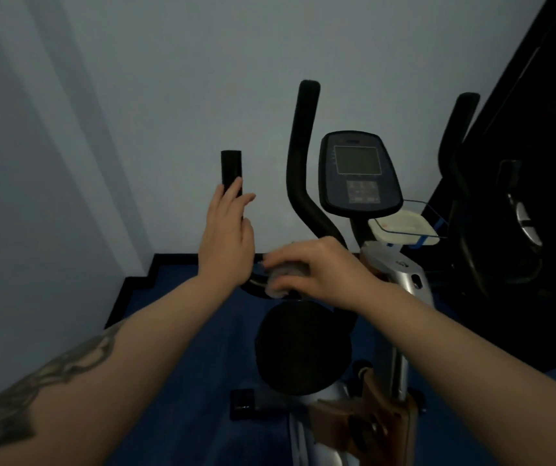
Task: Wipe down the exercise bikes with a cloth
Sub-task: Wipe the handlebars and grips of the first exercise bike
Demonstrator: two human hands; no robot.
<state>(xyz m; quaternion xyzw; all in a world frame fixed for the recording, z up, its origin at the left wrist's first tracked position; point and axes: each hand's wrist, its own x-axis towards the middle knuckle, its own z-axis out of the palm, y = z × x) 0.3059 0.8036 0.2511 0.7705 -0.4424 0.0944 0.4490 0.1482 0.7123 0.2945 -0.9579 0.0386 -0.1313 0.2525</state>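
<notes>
An exercise bike with a silver frame [401, 280] and a dark console [357, 173] stands in front of me. My left hand [226, 233] wraps around the upright black left handlebar grip [231, 166]. My right hand [317, 270] presses a pale grey cloth [283, 275] onto the curved lower handlebar bar, just right of my left wrist. The tall moving arm [300, 163] rises behind the cloth. A round black flywheel cover [303, 348] sits below my hands.
A white wall stands close ahead and to the left, with a black skirting along the blue floor [182, 381]. A white lidded container [404, 227] rests on a clear shelf beside the console. Another dark machine [505, 196] crowds the right side.
</notes>
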